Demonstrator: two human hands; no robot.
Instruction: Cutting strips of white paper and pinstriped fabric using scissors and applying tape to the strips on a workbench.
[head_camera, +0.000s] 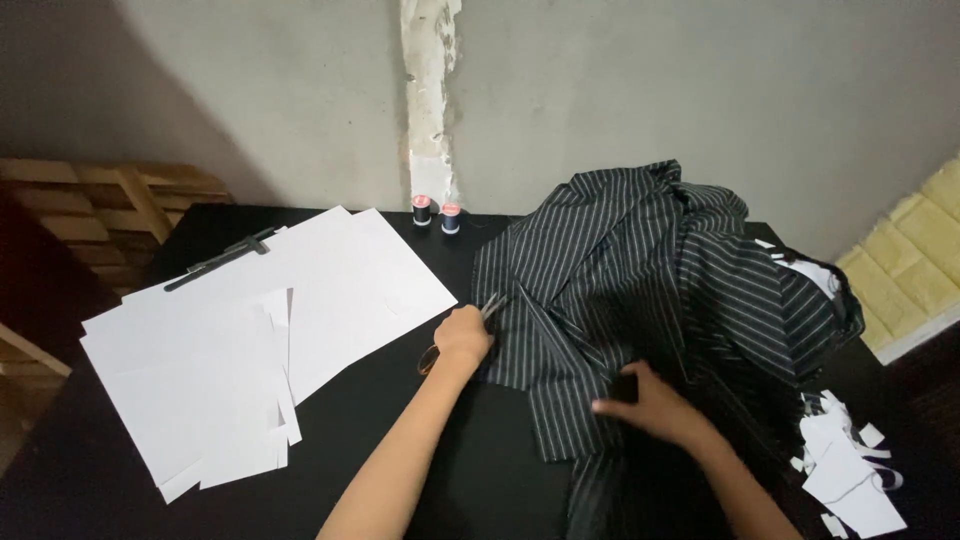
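A black garment with thin white stripes (640, 270) lies crumpled on the black table (480, 470). My left hand (462, 338) is closed around a pair of scissors (490, 306) with orange handles, whose blades point at the garment's left edge. My right hand (645, 403) lies on the fabric lower down, fingers pressed on a fold, slightly blurred.
Large white paper sheets (260, 340) cover the table's left side, with a dark ruler-like bar (215, 262) on them. Two thread spools (437, 213) stand at the far edge by the wall. Paper scraps (845, 465) lie at the right. Wooden pallets (90, 215) stand left.
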